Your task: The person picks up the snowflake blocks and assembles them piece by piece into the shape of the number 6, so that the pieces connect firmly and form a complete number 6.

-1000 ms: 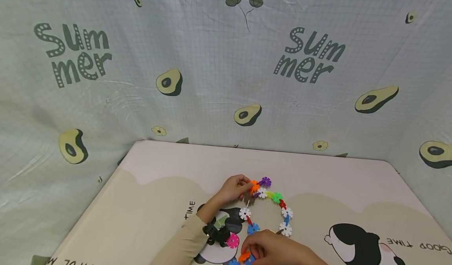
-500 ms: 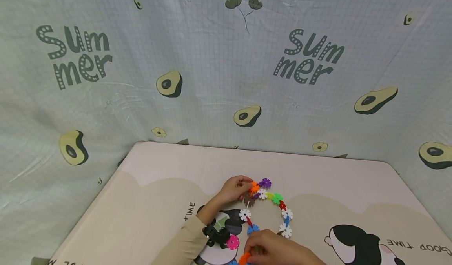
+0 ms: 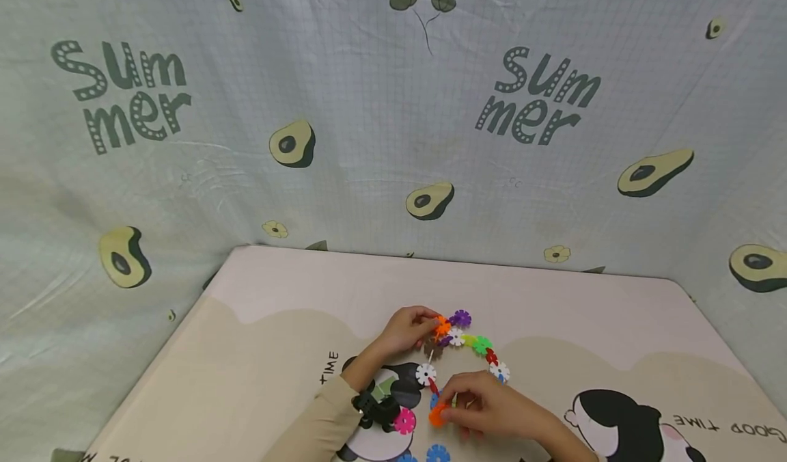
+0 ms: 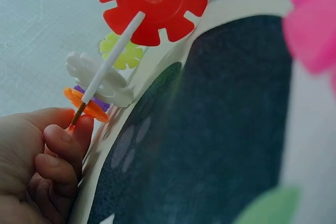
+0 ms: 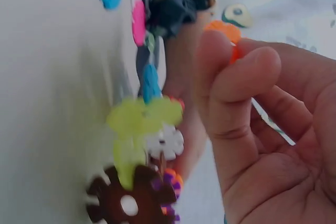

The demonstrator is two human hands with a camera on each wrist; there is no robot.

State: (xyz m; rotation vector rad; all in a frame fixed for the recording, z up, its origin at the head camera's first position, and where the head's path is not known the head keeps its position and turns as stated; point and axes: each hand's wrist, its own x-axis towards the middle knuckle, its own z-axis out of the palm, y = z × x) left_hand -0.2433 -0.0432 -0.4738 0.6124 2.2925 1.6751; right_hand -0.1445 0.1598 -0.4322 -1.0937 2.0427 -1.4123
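Note:
Many-coloured notched plastic discs are joined into a ring on the table in the head view, among them a green disc [image 3: 482, 346] and a white disc [image 3: 426, 374]. At its far left my left hand [image 3: 408, 330] pinches an orange disc [image 3: 443, 326], beside a purple disc [image 3: 462, 318]. In the left wrist view a red disc [image 4: 168, 3] stands beyond those fingers. My right hand [image 3: 492, 404] pinches a separate orange disc [image 3: 437, 415] between thumb and fingertips, over the near side of the ring and hiding part of it. A yellow-green disc [image 5: 142, 116] and brown disc [image 5: 107, 198] show in the right wrist view.
A loose pink disc [image 3: 404, 421] lies by the left wrist, which wears a black strap device [image 3: 375, 409]. A loose blue disc [image 3: 438, 454] sits at the bottom edge, another partly cut off beside it. A printed cloth [image 3: 363, 106] hangs behind the table.
My right hand has picked up the orange disc from near the blue ones and carried it away from me to the ring's near side. My left hand keeps its place.

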